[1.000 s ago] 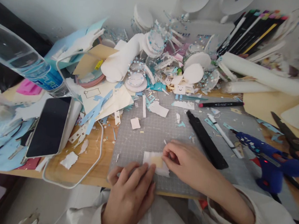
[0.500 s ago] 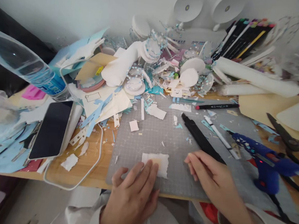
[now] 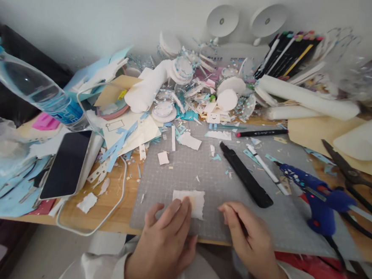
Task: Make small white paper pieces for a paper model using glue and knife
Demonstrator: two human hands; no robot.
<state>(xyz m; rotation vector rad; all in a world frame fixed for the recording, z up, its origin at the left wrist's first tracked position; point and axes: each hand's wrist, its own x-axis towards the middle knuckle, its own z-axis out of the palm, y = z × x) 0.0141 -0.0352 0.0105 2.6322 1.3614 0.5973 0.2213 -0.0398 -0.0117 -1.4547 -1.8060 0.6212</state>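
A small white piece with ragged edges (image 3: 199,209) and a yellowish patch in its middle lies near the front of the grey cutting mat (image 3: 167,183). My left hand (image 3: 168,236) rests its stretched fingertips on the left part of this piece, partly hiding the patch. To the right, apart from it, my right hand (image 3: 246,231) is closed, with thumb and fingers pressed together. Whether anything is in that pinch cannot be made out. A black cutter-like tool (image 3: 247,175) lies just beyond my right hand. A small pale square (image 3: 163,158) lies further back on the mat.
A blue glue gun (image 3: 316,195) with a red light and black scissors (image 3: 346,167) lie right. White and black-red pens (image 3: 263,133) lie on the mat. Left are a phone (image 3: 66,165), white cable (image 3: 123,186) and tilted bottle (image 3: 39,89). Paper scraps and decorations (image 3: 164,110) crowd the back.
The view has shifted a little. My right hand has come slightly nearer the white piece and the table's front edge, uncovering the black tool's end. My left hand stays on the piece.
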